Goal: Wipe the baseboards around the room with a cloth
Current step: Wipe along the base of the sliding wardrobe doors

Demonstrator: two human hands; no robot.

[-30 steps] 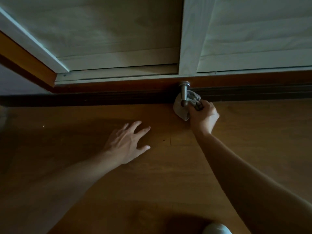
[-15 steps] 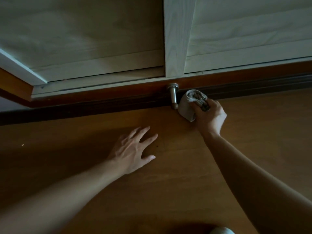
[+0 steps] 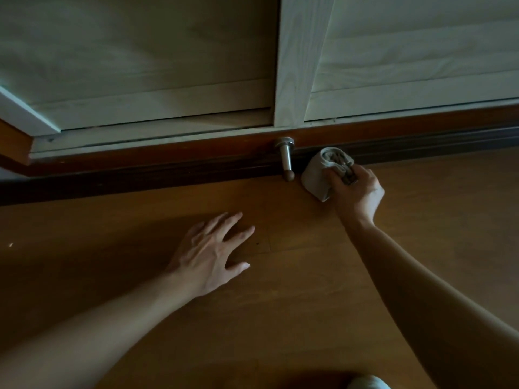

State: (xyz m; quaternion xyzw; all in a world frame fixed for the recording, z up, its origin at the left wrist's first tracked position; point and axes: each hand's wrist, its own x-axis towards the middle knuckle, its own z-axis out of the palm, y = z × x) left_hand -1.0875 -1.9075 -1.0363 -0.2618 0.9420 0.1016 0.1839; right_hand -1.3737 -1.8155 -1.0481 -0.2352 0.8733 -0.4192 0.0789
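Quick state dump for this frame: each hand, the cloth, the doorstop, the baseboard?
right hand: closed around the cloth, at the baseboard.
cloth: bunched, pressed against the baseboard just right of the doorstop.
left hand: open, fingers spread, flat on the wood floor, holding nothing.
doorstop: fixed to the baseboard, sticking out, apart from the cloth.
baseboard: dark, unobstructed left of the doorstop.

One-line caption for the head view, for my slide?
Right hand presses cloth to baseboard beside doorstop; left hand open on floor.

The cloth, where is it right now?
In the head view, the cloth is bunched in the right hand, against the dark baseboard, just right of the metal doorstop.
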